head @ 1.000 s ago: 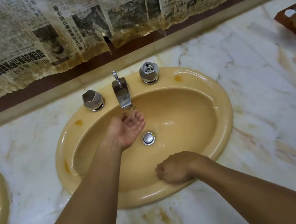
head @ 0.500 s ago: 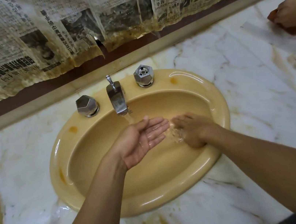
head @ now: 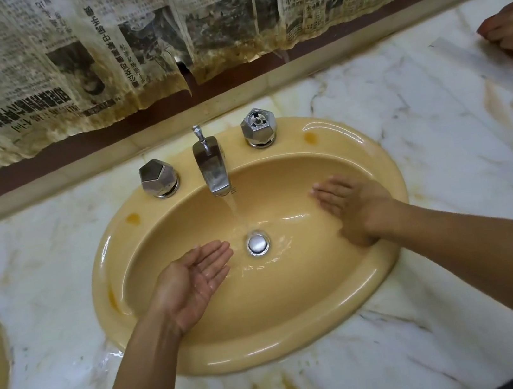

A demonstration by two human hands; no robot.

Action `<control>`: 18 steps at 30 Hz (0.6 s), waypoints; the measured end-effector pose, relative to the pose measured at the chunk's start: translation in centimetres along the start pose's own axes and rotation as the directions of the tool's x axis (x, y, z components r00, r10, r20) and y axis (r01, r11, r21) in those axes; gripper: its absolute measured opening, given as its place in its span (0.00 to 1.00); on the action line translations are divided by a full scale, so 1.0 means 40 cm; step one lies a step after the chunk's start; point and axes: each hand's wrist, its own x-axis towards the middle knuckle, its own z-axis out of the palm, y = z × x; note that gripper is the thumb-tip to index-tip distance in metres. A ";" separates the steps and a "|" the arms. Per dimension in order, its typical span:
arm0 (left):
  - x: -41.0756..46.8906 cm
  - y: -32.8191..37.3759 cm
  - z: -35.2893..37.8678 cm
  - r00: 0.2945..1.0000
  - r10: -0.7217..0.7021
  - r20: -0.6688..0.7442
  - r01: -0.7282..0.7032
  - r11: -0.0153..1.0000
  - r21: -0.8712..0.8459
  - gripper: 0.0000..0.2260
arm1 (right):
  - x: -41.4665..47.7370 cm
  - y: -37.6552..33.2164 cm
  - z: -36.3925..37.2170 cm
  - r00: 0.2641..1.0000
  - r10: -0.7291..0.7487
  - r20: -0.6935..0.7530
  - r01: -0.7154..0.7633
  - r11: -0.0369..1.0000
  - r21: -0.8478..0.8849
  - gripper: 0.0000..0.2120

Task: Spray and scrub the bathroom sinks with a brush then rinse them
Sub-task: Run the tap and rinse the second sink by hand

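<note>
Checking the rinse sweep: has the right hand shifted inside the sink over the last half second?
Yes. The right hand has swung rightward, away from the faucet stream, and now lies flat on the sink's right inner wall.

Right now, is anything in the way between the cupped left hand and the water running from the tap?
Nothing visible. The left hand lies palm up just left of the water stream, with only bare wet basin between them. The right hand rests on the basin's right wall, clear of it.
</note>
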 end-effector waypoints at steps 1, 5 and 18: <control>0.003 0.003 0.001 1.000 -0.001 0.004 0.001 1.000 -0.002 0.18 | -0.004 -0.005 -0.003 1.000 0.003 0.015 -0.004 0.999 0.046 0.37; 0.023 0.022 0.025 1.000 0.003 0.029 -0.002 1.000 -0.030 0.19 | -0.059 -0.127 -0.027 0.926 -0.301 0.226 0.168 0.868 0.468 0.42; 0.124 0.060 0.264 0.967 -0.124 0.223 0.176 0.956 -0.233 0.17 | -0.079 -0.156 -0.025 0.911 -0.363 0.196 0.223 0.832 0.507 0.37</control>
